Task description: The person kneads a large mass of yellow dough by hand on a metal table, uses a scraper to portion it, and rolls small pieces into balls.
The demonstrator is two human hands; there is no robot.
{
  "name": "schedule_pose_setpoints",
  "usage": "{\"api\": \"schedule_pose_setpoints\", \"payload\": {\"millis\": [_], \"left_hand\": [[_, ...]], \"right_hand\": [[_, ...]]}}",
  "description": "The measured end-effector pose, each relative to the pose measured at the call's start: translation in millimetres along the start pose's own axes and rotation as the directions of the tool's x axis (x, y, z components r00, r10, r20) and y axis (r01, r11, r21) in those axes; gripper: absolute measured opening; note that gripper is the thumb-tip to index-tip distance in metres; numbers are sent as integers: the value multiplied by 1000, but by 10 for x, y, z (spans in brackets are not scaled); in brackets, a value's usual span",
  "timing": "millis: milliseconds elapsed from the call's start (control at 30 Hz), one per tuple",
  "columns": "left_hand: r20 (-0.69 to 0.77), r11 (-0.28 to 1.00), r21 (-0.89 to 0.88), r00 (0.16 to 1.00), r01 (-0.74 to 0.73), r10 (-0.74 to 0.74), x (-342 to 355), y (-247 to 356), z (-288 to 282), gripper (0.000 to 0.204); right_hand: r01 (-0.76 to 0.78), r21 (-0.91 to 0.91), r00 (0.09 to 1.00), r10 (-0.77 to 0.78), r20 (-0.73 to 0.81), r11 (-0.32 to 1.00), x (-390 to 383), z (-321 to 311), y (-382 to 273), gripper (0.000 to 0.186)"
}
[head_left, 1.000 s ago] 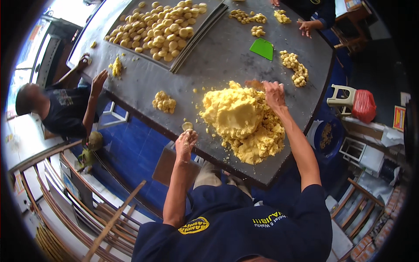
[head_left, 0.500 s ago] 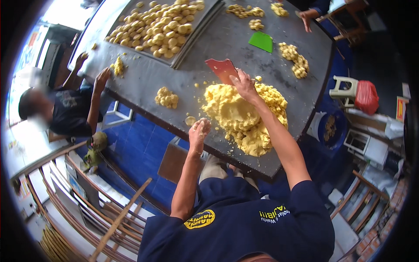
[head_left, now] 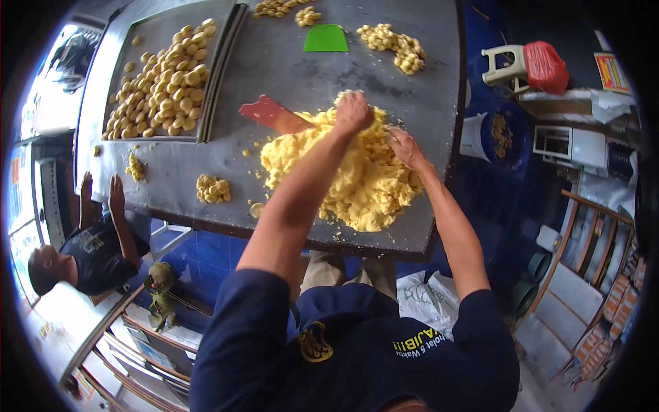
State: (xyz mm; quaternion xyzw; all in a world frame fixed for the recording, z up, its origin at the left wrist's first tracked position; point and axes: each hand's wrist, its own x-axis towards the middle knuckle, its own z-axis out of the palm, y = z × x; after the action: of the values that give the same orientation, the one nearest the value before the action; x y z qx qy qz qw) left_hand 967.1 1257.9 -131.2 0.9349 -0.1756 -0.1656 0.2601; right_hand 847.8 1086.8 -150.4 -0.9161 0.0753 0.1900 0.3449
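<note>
While the left hand bends its fingers into the far edge of the yellow dough mound, the right hand rests against its right side; whether either grips any dough, I cannot tell. The mound lies on the near part of the grey desk. A red scraper touches its left side, and a green scraper lies apart, farther back.

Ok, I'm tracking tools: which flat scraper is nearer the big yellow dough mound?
The flat red scraper: one end meets the big yellow dough mound; the flat green scraper lies apart, farther away.
</note>
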Motion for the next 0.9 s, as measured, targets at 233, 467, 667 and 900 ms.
{"api": "schedule_pose_setpoints", "payload": {"millis": [233, 467, 667, 900], "left_hand": [[172, 981, 98, 968, 166, -182, -87, 560, 552, 77], [101, 984, 100, 985, -148, 138, -441, 632, 870, 46], [324, 933, 110, 900, -343, 293, -669, 645, 888, 46], [142, 978, 139, 981, -153, 133, -1022, 1013, 1035, 63]], "right_hand": [[-53, 485, 899, 253, -357, 873, -1068, 13, 583, 59], [17, 548, 729, 364, -579, 836, -978, 618, 569, 55], [86, 299, 817, 105, -566, 950, -982, 365, 577, 53], [46, 5, 763, -32, -645, 999, -705, 416, 554, 50]]}}
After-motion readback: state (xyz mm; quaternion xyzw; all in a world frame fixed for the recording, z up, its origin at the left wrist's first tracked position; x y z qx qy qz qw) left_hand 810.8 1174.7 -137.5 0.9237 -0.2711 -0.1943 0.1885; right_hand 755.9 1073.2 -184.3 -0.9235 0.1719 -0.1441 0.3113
